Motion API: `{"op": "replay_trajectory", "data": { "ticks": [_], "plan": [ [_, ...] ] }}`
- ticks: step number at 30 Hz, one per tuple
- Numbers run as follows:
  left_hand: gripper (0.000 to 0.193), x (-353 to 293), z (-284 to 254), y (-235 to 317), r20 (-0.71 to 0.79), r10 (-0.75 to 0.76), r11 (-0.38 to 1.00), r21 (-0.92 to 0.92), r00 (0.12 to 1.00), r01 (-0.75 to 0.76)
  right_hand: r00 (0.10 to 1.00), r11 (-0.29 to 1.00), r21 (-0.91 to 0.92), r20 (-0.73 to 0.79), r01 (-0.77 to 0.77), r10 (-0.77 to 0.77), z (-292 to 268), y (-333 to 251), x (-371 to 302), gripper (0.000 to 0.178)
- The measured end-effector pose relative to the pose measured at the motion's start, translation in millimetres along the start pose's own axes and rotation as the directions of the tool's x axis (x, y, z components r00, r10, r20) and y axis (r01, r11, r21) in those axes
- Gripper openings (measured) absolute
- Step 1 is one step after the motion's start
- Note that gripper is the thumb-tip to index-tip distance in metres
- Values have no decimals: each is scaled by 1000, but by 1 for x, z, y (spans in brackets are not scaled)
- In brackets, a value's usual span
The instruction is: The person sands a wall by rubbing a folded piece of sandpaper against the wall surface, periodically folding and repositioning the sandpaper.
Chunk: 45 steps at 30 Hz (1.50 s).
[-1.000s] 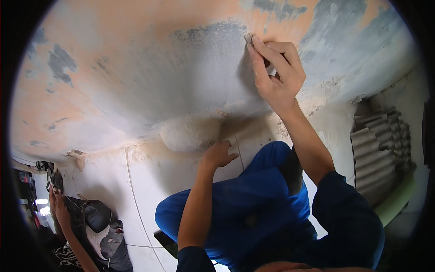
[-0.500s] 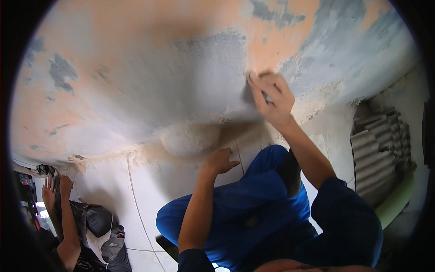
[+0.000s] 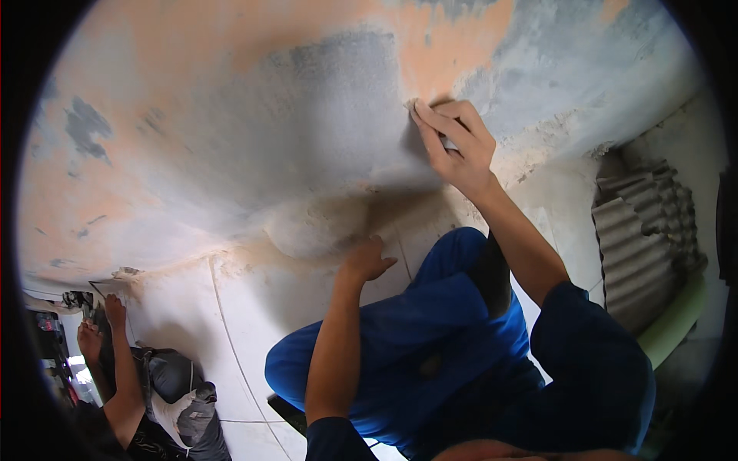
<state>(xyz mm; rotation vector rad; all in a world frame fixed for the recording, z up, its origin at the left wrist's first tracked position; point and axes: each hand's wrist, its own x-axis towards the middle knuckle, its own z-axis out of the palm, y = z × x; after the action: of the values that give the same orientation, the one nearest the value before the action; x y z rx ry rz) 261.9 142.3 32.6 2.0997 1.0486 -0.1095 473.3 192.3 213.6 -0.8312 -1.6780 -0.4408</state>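
Observation:
A patchy wall (image 3: 330, 131) in orange, grey and white spans the upper view. My right hand (image 3: 459, 144) presses its pinched fingertips against it, on the border of an orange patch and a grey area. Whatever sits between those fingers is too hidden to name. Lower and to the left, my left hand (image 3: 367, 263) hangs above the tiles with its thumb apart, holding nothing. Just beyond it, a rounded, dusty pale shape (image 3: 311, 227) lies at the foot of the wall.
Broken corrugated sheets (image 3: 646, 238) lean at the right, above a pale green tube (image 3: 676, 319). White floor tiles (image 3: 254, 323) run beneath my blue trousers (image 3: 400, 338). At the far left, another person's hands (image 3: 115, 310) work near the wall's base.
My right hand has shifted slightly up and left in the picture, still touching the wall. The view has tilted a little. The other person's hands have moved and a thin dark tool shows there.

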Motion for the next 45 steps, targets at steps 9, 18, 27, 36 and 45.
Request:
{"op": "replay_trajectory", "data": {
  "ticks": [9, 18, 27, 36, 45],
  "plan": [
    [63, 2, 1, 18, 118, 20, 999, -30, 993, -16, 997, 998, -39, -47, 57, -58, 10, -4, -8, 27],
    [59, -5, 3, 7, 64, 9, 1000, -14, 998, -8, 1000, 997, -72, -26, -4, 2, 6, -9, -6, 26],
    [60, -4, 5, 18, 78, 21, 999, -45, 997, -17, 986, 991, 2, -99, -135, 134, 3, -13, -7, 28],
    [62, -2, 2, 14, 94, -41, 999, -13, 995, 42, 996, 998, -31, -70, -50, 47, 6, -21, 26, 28],
    [67, 4, 0, 23, 111, -92, 995, 48, 989, 87, 993, 990, 89, -47, -107, 111, 8, -28, 42, 28]
  ]
}}
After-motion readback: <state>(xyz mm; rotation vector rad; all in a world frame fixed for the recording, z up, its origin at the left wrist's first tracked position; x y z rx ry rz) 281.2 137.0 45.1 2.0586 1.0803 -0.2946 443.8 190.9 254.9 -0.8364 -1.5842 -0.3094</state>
